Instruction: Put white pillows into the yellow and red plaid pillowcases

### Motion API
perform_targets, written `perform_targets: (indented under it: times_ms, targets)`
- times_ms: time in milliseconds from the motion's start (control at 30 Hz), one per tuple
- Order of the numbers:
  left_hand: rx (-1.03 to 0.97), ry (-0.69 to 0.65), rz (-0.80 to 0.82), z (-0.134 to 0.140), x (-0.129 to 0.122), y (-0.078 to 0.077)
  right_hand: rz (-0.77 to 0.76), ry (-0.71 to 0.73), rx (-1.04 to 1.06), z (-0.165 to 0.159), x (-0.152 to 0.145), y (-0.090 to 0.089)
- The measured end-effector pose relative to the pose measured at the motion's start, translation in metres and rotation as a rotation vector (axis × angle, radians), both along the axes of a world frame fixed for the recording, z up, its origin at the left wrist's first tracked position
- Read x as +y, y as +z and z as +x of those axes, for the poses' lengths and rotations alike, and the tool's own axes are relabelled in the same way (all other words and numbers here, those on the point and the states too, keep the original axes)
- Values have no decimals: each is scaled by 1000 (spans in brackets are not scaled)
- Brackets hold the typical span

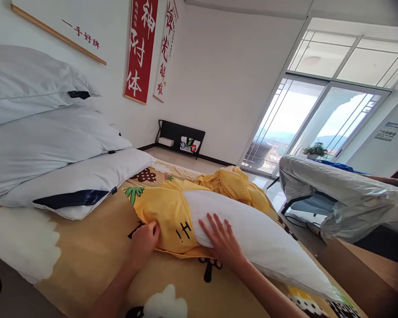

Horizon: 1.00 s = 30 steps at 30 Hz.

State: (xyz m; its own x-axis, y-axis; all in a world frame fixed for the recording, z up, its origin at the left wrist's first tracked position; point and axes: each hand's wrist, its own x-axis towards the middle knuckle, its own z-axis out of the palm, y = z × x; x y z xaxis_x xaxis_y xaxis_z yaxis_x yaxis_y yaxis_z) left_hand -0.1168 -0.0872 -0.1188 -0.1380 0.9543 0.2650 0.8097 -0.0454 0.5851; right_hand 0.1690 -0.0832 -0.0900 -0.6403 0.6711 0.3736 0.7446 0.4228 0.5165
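Observation:
A white pillow [252,225] lies on the bed, its left end inside a yellow pillowcase [169,207] printed with "Hi!" and green leaves. The rest of the pillow sticks out to the right, uncovered. My left hand [146,240] is closed on the lower left edge of the pillowcase, bunching the cloth in its fingers. Flat on the white pillow, just right of the pillowcase opening, rests my right hand [220,240] with its fingers spread. Inside the pillowcase, the pillow's end is hidden.
Several white pillows [59,137] are stacked at the left of the patterned bed sheet [96,247]. Crumpled yellow cloth [239,185] lies behind the pillow. Past the bed's right side are a plastic-covered piece of furniture [345,181] and a cardboard box [361,274]. A low black rack [172,132] stands by the wall.

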Motion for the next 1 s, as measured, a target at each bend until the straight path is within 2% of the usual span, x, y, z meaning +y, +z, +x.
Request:
perform_targets:
  times_ms: [133, 233, 300, 400, 467, 533, 633, 733, 833, 900, 1000]
  targets:
    - [99, -151, -34, 52, -24, 13, 45, 18, -40, -7, 13, 4]
    - [83, -134, -119, 83, -15, 16, 19, 53, -177, -13, 23, 20]
    - [5, -134, -117, 91, 0, 16, 4, 93, -251, -17, 29, 33]
    - [-113, -192, -58, 90, 18, 14, -51, 134, -270, -27, 36, 51]
    - [-152, -239, -20, 86, 22, 13, -103, 119, -265, -36, 39, 59]
    - [-232, -310, 30, 84, 18, 13, -172, 91, -261, -47, 43, 64]
    - [-524, -469, 108, 89, 4, 16, -251, 86, -243, -64, 52, 68]
    - [-794, -602, 121, 101, -6, 20, -273, 91, -205, -80, 66, 67]
    - [-908, -665, 56, 107, -6, 20, -297, 82, -129, -90, 74, 60]
    - [-904, -668, 4, 103, -3, 16, -324, 96, -84, -91, 71, 53]
    - [-778, -618, -17, 79, -4, 9, -362, 145, -49, -77, 50, 42]
